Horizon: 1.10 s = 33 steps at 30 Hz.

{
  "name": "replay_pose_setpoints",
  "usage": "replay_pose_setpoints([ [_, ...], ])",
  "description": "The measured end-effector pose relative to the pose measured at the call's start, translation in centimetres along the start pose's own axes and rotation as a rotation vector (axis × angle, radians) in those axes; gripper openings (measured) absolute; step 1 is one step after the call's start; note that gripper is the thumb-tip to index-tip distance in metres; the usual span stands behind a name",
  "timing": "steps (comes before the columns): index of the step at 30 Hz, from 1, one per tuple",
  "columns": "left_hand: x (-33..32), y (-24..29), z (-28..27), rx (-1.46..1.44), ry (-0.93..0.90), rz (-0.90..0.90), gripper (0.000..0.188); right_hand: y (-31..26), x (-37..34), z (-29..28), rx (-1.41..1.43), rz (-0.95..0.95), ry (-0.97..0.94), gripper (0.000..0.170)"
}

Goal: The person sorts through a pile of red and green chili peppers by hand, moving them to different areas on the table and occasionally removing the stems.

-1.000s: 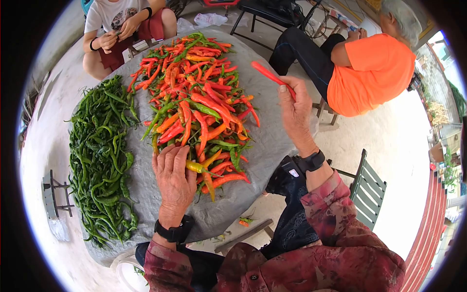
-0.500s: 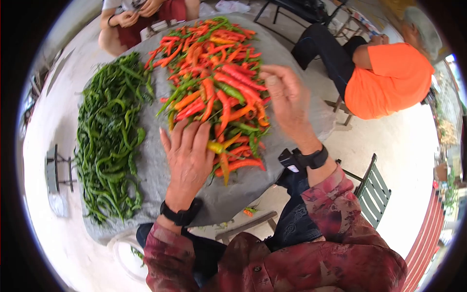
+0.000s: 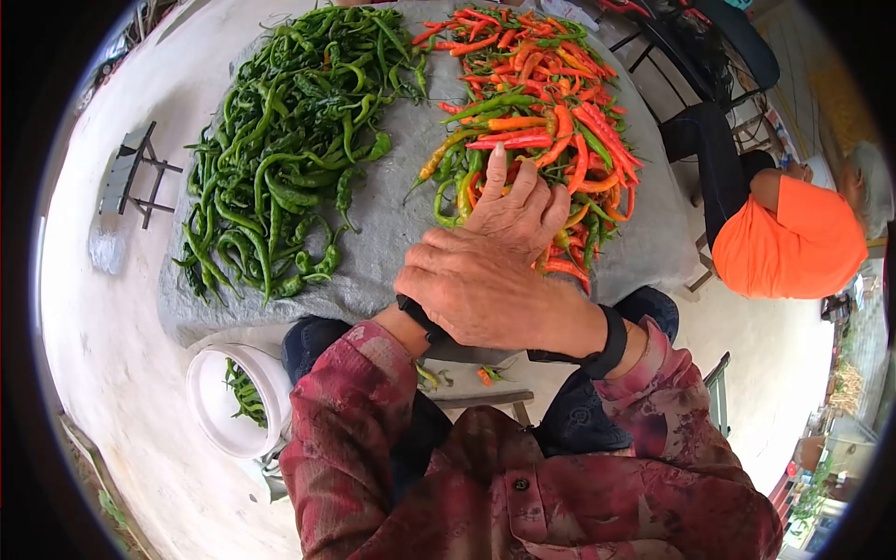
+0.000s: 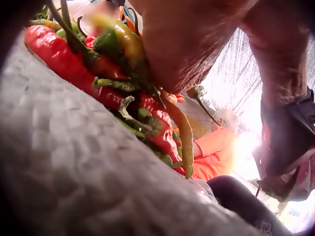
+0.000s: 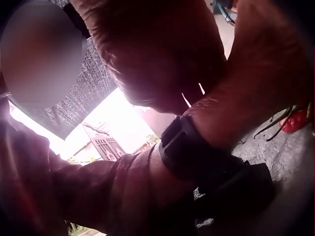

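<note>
My left hand [image 3: 516, 213] rests on the near part of the pile of red and orange chili peppers [image 3: 602, 131], back up, one finger stretched forward and the others bent among the chilies. My right hand [image 3: 481, 294] crosses over it from the right. Its fingers curl down over my left wrist, just ahead of the black wristband; the fingertips are hidden from above. In the left wrist view, red chilies [image 4: 69, 64] and a yellowish-orange chili [image 4: 185, 132] lie beside my left hand [image 4: 182, 39]. The right wrist view has my right hand [image 5: 147, 49] in shadow, close against the left wrist.
A heap of green chilies [image 3: 280, 140] covers the left side of the grey cloth-covered table [image 3: 411, 159]. A white bucket [image 3: 266, 373] with green chilies stands at lower left. Someone in an orange shirt [image 3: 789, 238] sits at right. A small stool [image 3: 135, 168] stands at left.
My right hand held a red chili, came to the pile without it showing, then swung left across my left wrist. My left hand stays at the pile. The head view has shifted left and down.
</note>
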<state>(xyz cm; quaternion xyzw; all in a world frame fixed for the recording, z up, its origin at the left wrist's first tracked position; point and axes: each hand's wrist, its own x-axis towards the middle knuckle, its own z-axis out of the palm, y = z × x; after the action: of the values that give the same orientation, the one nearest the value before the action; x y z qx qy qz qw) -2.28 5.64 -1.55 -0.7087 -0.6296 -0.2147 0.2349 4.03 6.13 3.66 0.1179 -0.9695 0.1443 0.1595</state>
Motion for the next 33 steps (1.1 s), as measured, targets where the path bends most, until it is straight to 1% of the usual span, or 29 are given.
replay_pose_setpoints([
  [1, -0.1, 0.0, 0.1, 0.024, 0.002, 0.02, 0.055, 0.3, 0.7, 0.0, 0.187, -0.016, -0.043, 0.015],
  [2, -0.2, 0.0, 0.1, 0.044, 0.009, 0.029, 0.053, 0.6, 1.2, 0.1, 0.371, -0.029, -0.087, 0.012],
  [3, -0.3, 0.2, 0.3, 0.041, 0.018, 0.021, 0.053, 0.7, 1.8, 0.3, 0.365, -0.031, -0.099, 0.012],
  [5, -0.2, 0.7, 0.7, 0.104, -0.007, 0.045, 0.049, 0.6, 3.0, 1.1, 0.633, 0.062, -0.303, 0.011],
  [6, -0.2, 0.9, 0.9, 0.098, 0.005, 0.045, 0.049, 0.4, 3.3, 1.6, 0.622, 0.07, -0.309, 0.011],
  [8, -0.1, 0.9, 1.1, 0.087, 0.062, 0.032, 0.043, 0.3, 3.8, 2.4, 0.618, -0.072, -0.351, 0.016],
  [9, -0.2, 1.1, 1.1, 0.079, 0.08, 0.038, 0.043, 0.0, 4.2, 2.1, 0.601, -0.061, -0.353, 0.016],
  [11, -0.5, 1.6, 0.8, 0.08, 0.006, 0.073, 0.041, -0.5, 5.0, 1.2, 0.568, 0.022, -0.558, 0.019],
  [12, -0.5, 1.7, 0.7, 0.075, -0.033, 0.085, 0.04, -0.5, 4.7, 1.4, 0.607, 0.003, -0.499, 0.019],
  [13, -0.4, 1.6, 0.8, 0.069, -0.019, 0.089, 0.04, -0.4, 4.5, 1.9, 0.594, 0.014, -0.501, 0.019],
  [15, -0.3, 1.3, 0.8, 0.033, 0.001, 0.07, 0.04, -0.5, 4.6, 3.1, 0.636, -0.122, -0.259, 0.017],
  [16, -0.2, 1.1, 1.0, 0.023, 0.062, 0.079, 0.034, -0.7, 4.5, 3.6, 0.695, -0.159, -0.192, 0.016],
  [17, -0.1, 1.1, 1.0, 0.02, 0.07, 0.089, 0.034, -0.9, 4.5, 3.7, 0.684, -0.152, -0.187, 0.016],
  [19, -0.2, 1.5, 0.7, 0.057, 0.022, 0.077, 0.034, -1.3, 4.5, 3.6, 0.73, -0.156, -0.21, 0.014],
  [21, -0.3, 1.6, 0.6, 0.06, 0.0, 0.111, 0.034, -1.4, 4.5, 2.7, 0.699, -0.169, -0.179, 0.015],
  [23, -0.4, 1.5, 0.7, 0.025, -0.012, 0.093, 0.034, -1.5, 4.3, 1.9, 0.573, -0.066, -0.329, 0.014],
  [24, -0.4, 1.3, 0.8, 0.008, -0.015, 0.089, 0.034, -1.5, 3.9, 2.2, 0.573, -0.064, -0.243, 0.012],
  [25, -0.4, 1.2, 0.9, 0.003, -0.014, 0.092, 0.034, -1.4, 3.7, 2.7, 0.571, -0.057, -0.242, 0.012],
  [27, -0.4, 1.1, 0.9, -0.026, 0.005, 0.091, 0.035, -1.3, 3.9, 3.8, 0.654, -0.22, 0.084, 0.014],
  [28, -0.4, 1.2, 0.7, -0.044, -0.005, 0.076, 0.035, -1.3, 3.9, 4.3, 0.65, -0.215, 0.088, 0.014],
  [30, -0.4, 1.5, 0.6, -0.04, -0.015, 0.078, 0.036, -1.4, 4.0, 4.8, 0.748, -0.257, -0.027, 0.012],
  [31, -0.4, 1.7, 0.5, -0.032, -0.024, 0.074, 0.036, -1.6, 3.9, 4.7, 0.74, -0.252, -0.022, 0.012],
  [33, -0.4, 1.6, 0.3, -0.032, -0.036, 0.09, 0.037, -1.8, 3.9, 4.3, 0.657, -0.236, -0.142, 0.012],
])
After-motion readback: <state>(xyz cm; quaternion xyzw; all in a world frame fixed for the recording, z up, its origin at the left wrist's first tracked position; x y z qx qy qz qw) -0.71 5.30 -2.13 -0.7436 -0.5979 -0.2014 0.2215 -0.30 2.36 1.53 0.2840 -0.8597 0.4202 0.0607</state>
